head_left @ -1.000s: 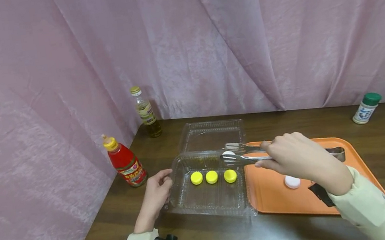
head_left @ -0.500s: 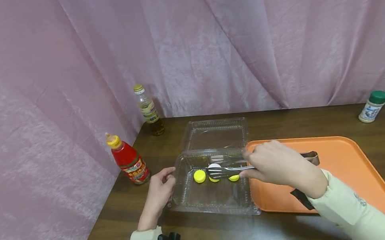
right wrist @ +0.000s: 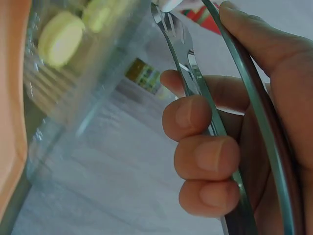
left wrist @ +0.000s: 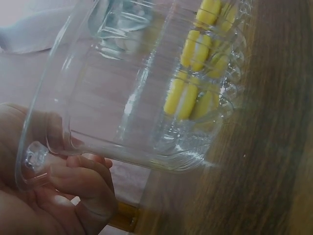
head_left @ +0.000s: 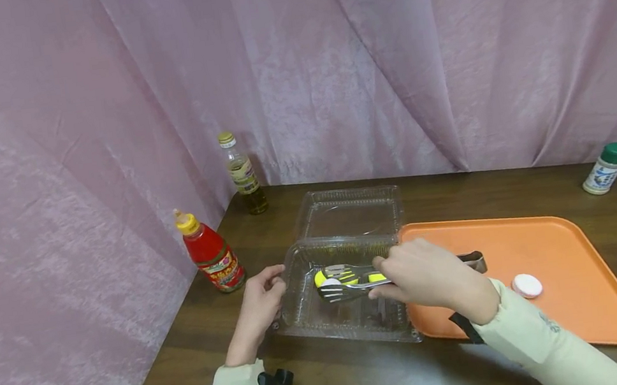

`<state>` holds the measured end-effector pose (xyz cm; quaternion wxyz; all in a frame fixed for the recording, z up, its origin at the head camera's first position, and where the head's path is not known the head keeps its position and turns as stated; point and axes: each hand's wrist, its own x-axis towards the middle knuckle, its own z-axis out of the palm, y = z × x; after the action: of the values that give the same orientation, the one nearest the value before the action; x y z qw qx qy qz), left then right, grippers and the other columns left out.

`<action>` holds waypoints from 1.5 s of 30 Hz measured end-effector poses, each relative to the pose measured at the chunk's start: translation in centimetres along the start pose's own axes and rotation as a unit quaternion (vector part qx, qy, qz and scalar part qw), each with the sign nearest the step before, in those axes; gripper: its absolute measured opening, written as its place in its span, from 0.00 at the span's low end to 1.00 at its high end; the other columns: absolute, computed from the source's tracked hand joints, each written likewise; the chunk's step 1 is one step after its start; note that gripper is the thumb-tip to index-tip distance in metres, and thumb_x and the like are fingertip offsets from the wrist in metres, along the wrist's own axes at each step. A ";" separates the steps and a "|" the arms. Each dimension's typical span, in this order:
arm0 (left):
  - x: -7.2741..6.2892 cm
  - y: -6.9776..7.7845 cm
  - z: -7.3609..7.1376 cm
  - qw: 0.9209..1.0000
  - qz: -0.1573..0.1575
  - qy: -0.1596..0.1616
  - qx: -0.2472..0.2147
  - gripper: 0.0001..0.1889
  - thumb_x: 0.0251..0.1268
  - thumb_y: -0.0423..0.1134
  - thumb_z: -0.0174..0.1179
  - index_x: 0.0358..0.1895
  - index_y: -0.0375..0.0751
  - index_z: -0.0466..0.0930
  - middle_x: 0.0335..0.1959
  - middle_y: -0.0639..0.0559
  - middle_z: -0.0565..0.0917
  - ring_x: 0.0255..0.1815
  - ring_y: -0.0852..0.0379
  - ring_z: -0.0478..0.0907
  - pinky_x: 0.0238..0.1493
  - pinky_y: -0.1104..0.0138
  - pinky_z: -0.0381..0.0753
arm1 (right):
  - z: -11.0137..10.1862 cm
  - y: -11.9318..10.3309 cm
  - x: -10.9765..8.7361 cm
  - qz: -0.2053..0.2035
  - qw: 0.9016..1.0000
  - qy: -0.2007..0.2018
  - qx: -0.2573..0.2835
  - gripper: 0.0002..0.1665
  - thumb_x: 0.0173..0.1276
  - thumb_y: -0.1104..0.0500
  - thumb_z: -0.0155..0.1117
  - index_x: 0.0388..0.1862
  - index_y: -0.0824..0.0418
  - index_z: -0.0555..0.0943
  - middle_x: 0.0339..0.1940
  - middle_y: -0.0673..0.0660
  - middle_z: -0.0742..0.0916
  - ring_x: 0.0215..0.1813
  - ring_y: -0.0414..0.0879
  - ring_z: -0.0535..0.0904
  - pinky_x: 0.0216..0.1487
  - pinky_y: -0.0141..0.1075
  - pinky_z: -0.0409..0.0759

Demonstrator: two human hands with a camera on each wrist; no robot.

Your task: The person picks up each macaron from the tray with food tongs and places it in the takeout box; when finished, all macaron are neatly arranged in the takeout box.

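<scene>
My right hand [head_left: 428,271] grips metal tongs [head_left: 376,284], fingers curled round one arm and thumb on the other in the right wrist view. A white macaron [head_left: 331,282] sits between the tongs' slotted tips, over the inside of a clear plastic container [head_left: 354,331]. Yellow macarons [left wrist: 195,49] stand in a row along its floor, partly covered by the tongs in the head view. My left hand [head_left: 258,301] pinches the container's left rim, its fingers [left wrist: 83,181] curled at the corner.
The container's clear lid [head_left: 351,213] lies folded back behind it. An orange tray [head_left: 551,240] with another white macaron [head_left: 527,286] adjoins on the right. A red sauce bottle [head_left: 215,258] and an oil bottle [head_left: 246,184] stand left, a green-capped shaker [head_left: 608,168] far right.
My right hand has moved left with the tongs and white macaron, from the container's right edge to over the leftmost yellow macarons. The left hand keeps its hold on the rim.
</scene>
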<state>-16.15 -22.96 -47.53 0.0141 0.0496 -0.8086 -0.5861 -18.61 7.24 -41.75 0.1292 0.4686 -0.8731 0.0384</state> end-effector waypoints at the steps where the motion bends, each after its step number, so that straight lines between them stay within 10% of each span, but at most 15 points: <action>1: -0.1 0.1 0.1 1.000 0.003 -0.001 -0.002 0.22 0.66 0.25 0.48 0.63 0.25 0.75 0.28 0.49 0.72 0.14 0.61 0.60 0.15 0.71 0.62 | 0.2 -0.1 0.1 -0.003 1.000 -0.002 -0.003 0.27 0.64 0.38 0.69 0.19 0.53 0.69 0.12 0.43 0.63 0.14 0.36 0.56 0.14 0.31 0.55; 28: 0.1 -0.1 0.6 1.000 0.020 0.017 -0.005 0.22 0.62 0.24 0.48 0.59 0.23 0.76 0.29 0.49 0.72 0.13 0.63 0.59 0.13 0.72 0.59 | 3.0 -1.5 1.2 0.001 1.000 -0.015 0.015 0.26 0.50 0.36 0.76 0.21 0.54 0.76 0.13 0.43 0.70 0.15 0.34 0.64 0.15 0.31 0.65; 45: 0.2 -0.2 0.3 1.000 0.019 0.015 0.009 0.22 0.62 0.24 0.48 0.60 0.23 0.76 0.30 0.50 0.72 0.14 0.64 0.60 0.14 0.72 0.61 | 1.6 -1.2 0.5 0.021 1.000 0.014 -0.017 0.29 0.65 0.35 0.67 0.28 0.59 0.72 0.12 0.46 0.65 0.12 0.39 0.60 0.13 0.34 0.59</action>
<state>-16.34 -22.80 -47.80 0.0374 0.0430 -0.8141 -0.5779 -18.21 5.90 -43.27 0.1487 0.4470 -0.8815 0.0327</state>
